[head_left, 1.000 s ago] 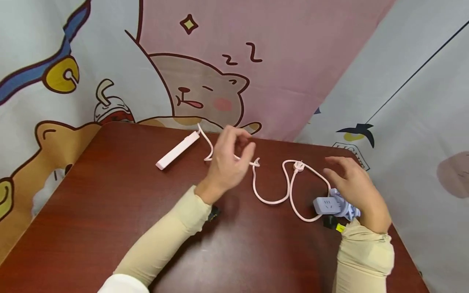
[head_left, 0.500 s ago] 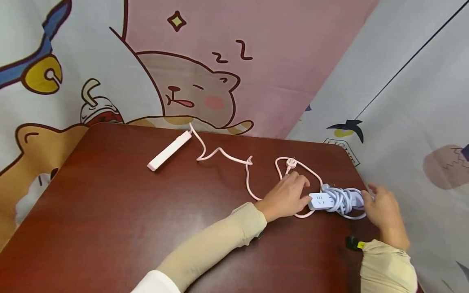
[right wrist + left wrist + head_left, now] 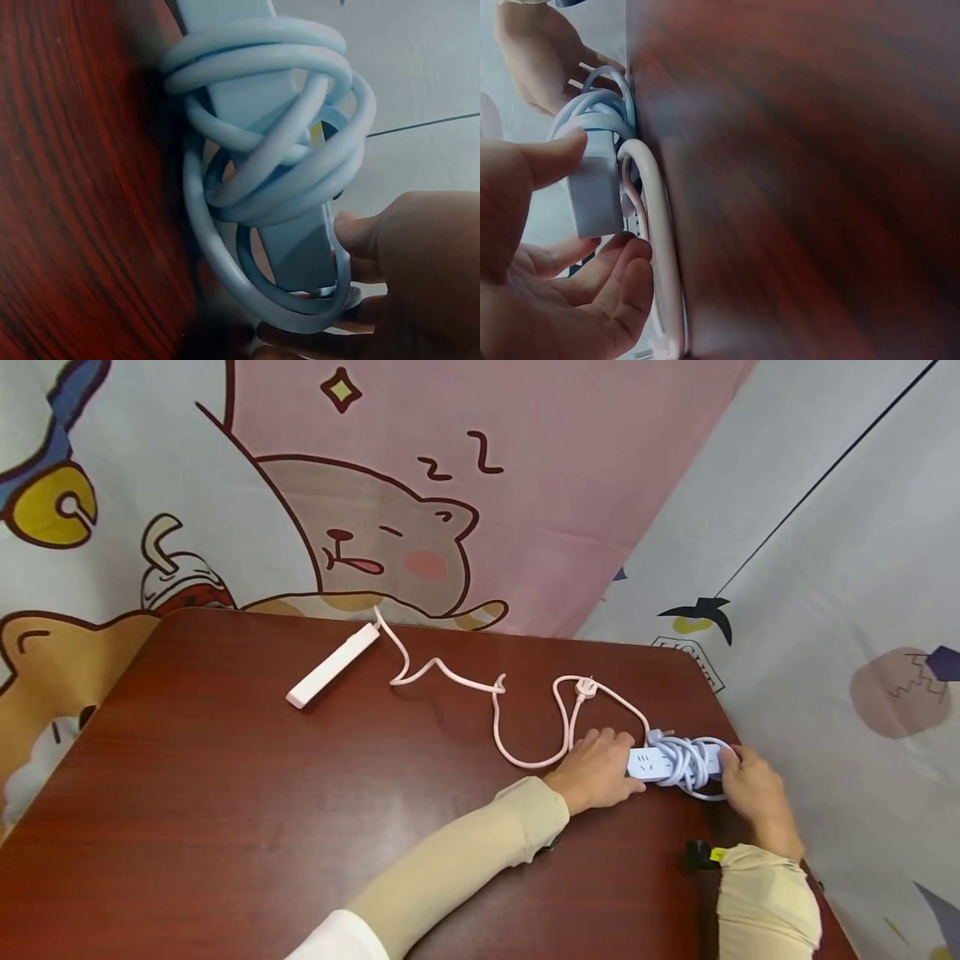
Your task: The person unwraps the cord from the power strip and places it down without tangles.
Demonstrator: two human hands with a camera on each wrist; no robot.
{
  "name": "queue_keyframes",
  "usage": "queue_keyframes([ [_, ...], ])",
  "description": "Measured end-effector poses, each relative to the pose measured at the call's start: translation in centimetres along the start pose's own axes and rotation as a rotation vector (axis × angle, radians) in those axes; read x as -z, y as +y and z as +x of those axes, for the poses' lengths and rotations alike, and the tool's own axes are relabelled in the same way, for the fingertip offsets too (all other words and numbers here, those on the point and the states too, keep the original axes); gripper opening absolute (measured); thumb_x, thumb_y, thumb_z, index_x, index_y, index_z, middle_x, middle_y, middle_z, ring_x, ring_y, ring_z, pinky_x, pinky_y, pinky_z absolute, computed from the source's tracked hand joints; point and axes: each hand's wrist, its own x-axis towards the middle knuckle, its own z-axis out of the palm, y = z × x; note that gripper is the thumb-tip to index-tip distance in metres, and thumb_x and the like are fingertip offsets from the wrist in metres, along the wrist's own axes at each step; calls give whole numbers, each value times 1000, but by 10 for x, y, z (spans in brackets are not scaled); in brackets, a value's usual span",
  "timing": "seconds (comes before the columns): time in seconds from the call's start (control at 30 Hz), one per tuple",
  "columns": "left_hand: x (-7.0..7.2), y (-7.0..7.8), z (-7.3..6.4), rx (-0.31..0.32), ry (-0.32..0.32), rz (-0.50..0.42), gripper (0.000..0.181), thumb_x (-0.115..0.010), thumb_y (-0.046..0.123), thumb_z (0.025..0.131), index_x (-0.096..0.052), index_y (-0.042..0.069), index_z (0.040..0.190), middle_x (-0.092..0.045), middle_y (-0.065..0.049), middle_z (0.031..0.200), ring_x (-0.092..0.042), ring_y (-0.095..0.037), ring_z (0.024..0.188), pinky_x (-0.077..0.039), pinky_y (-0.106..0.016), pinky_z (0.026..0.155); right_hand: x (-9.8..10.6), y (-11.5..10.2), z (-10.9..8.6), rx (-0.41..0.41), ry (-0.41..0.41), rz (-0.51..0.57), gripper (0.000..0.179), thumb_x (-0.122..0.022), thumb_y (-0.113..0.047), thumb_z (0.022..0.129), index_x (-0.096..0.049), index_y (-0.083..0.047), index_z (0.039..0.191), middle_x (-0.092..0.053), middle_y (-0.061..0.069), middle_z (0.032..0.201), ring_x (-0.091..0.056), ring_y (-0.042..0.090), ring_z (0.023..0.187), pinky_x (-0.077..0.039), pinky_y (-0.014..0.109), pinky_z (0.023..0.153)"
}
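A pale blue power strip (image 3: 649, 763), its cord (image 3: 686, 764) wound in loops round its middle, is at the right side of the table. My left hand (image 3: 596, 770) holds its left end, thumb on the near side and fingers on the far side. At the other end, my right hand (image 3: 753, 789) grips the strip between thumb and fingers, close to a loose loop of cord (image 3: 225, 262). In the left wrist view the thumb lies on the strip's casing (image 3: 596, 195). Whether the strip touches the table cannot be told.
A white-pink power strip (image 3: 333, 666) lies at the back left of the dark red table (image 3: 300, 827). Its pale cord (image 3: 465, 681) snakes right to a plug (image 3: 586, 687) and passes behind the blue strip. Printed curtains (image 3: 570, 485) border the table's back and right.
Both hands have come down to the blue power strip, the left from mid-table rightwards. They now close on its two ends. The view has shifted slightly right.
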Motion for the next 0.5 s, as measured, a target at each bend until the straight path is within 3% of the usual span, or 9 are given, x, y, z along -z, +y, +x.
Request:
queue_keyframes([
  [0.13,-2,-1,2,-42,10,1,39,-75,51,89,-62,20,109,-65,6,99,-63,-11,93,-51,-24,77,-3,0,2,21,14,-14,52,-28,-22,109,-43,22,133,-48,50,127,-46,67,116,-39,72,99],
  [0.23,-2,0,3,-70,7,-24,35,-75,47,90,-62,19,107,-65,6,98,-62,-7,90,-50,-22,77,-4,0,2,21,30,-13,51,-30,-21,108,-44,22,131,-49,50,126,-47,67,114,-40,72,97],
  [0.37,-1,0,2,-65,-6,-71,34,-75,43,91,-62,18,109,-62,5,99,-60,-6,88,-49,-20,75,-3,-2,1,15,50,-6,50,-31,-20,108,-46,22,129,-50,50,125,-48,67,112,-41,72,95],
  [0.5,6,0,1,-41,19,-119,33,-75,42,91,-61,18,109,-60,5,99,-60,-7,85,-47,-19,72,0,-7,-1,18,155,6,44,-34,-17,107,-54,18,123,-53,49,121,-50,69,109,-41,72,91],
])
